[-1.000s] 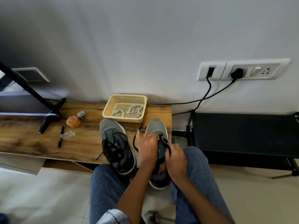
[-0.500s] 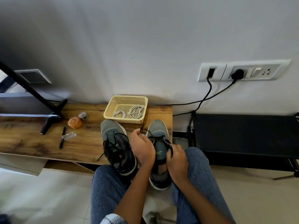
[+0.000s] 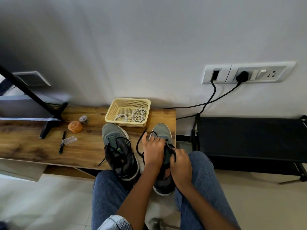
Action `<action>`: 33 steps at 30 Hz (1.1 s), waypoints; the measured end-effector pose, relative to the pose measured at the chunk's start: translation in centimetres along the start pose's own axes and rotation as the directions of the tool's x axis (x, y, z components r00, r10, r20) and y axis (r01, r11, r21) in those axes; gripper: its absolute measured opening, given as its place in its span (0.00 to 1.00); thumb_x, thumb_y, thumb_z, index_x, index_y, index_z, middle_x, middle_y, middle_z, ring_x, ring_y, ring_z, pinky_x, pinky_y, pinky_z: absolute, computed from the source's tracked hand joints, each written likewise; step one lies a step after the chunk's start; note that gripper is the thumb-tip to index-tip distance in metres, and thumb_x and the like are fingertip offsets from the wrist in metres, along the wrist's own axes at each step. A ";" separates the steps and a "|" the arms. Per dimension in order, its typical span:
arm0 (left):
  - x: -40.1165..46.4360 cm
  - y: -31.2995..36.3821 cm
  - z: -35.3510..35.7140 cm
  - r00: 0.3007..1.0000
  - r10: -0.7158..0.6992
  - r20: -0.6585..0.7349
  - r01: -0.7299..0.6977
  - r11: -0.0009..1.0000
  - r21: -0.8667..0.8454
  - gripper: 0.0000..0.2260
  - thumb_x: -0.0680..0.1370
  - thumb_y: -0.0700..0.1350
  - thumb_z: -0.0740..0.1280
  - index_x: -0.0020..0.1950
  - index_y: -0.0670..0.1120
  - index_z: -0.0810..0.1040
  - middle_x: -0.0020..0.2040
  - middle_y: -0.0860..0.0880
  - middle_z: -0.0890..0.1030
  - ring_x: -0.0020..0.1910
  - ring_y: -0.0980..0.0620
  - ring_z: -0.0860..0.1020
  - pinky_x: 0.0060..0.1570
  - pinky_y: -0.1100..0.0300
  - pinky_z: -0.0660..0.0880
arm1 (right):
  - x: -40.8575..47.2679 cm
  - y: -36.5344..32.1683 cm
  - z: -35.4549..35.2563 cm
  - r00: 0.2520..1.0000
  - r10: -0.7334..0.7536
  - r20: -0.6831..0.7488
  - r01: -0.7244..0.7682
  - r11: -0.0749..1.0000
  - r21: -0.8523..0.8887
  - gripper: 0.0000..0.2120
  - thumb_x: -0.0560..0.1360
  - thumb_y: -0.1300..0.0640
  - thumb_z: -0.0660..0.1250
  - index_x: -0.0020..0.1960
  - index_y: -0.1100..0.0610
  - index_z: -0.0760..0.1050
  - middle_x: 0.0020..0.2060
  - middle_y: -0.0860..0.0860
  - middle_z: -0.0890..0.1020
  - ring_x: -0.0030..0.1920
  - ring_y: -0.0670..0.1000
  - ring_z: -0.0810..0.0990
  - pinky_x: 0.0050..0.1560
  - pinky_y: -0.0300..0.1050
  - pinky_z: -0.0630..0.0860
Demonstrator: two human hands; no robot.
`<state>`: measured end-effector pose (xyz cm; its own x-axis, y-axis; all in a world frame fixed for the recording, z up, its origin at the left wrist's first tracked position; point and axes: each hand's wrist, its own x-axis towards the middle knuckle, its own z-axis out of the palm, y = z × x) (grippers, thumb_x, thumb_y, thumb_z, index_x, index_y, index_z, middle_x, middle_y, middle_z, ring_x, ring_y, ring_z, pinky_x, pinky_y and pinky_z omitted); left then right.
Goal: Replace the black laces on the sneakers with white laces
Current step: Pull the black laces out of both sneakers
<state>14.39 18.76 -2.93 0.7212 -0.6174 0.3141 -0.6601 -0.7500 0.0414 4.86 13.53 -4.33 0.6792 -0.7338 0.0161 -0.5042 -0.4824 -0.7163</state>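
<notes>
Both hands are working over the right sneaker at the edge of the wooden bench: our left hand is curling its fingers around a loose black lace, while our right hand is pinching the lace at the tongue. We are judging this an early stage. This shoe is only partly unlaced, and the left sneaker beside it is carrying its black lace, slack but threaded. Two bundled white laces are waiting untouched in the yellow basket just behind the toes.
</notes>
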 end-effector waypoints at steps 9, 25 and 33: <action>-0.3 -0.2 -0.9 0.730 -0.661 0.172 0.570 0.451 -0.687 0.03 0.81 0.42 0.61 0.48 0.49 0.72 0.44 0.48 0.79 0.42 0.50 0.77 0.40 0.58 0.68 | 0.1 -0.4 0.0 1.000 0.008 0.000 -0.008 1.000 -0.020 0.11 0.78 0.60 0.59 0.58 0.59 0.75 0.48 0.53 0.76 0.51 0.53 0.74 0.43 0.46 0.71; -0.3 0.2 -1.6 0.967 -0.253 0.027 0.248 0.915 -0.317 0.12 0.74 0.48 0.67 0.57 0.53 0.77 0.56 0.54 0.78 0.63 0.49 0.69 0.64 0.49 0.56 | 0.0 -0.2 0.1 0.999 0.019 -0.040 -0.019 1.000 -0.021 0.09 0.78 0.61 0.59 0.55 0.60 0.76 0.46 0.53 0.76 0.49 0.54 0.75 0.40 0.46 0.71; -0.5 0.1 0.2 0.991 -0.094 0.097 0.106 0.986 -0.126 0.06 0.67 0.48 0.77 0.38 0.51 0.81 0.37 0.53 0.81 0.41 0.51 0.79 0.56 0.56 0.62 | 0.0 -0.2 0.0 0.999 0.021 -0.027 -0.022 0.999 -0.037 0.10 0.78 0.61 0.59 0.56 0.60 0.76 0.47 0.53 0.76 0.50 0.54 0.75 0.40 0.47 0.72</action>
<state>14.02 18.95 -3.24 0.7971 -0.5643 0.2152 -0.6011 -0.7754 0.1934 4.93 13.65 -4.24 0.6540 -0.7563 0.0196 -0.5384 -0.4835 -0.6902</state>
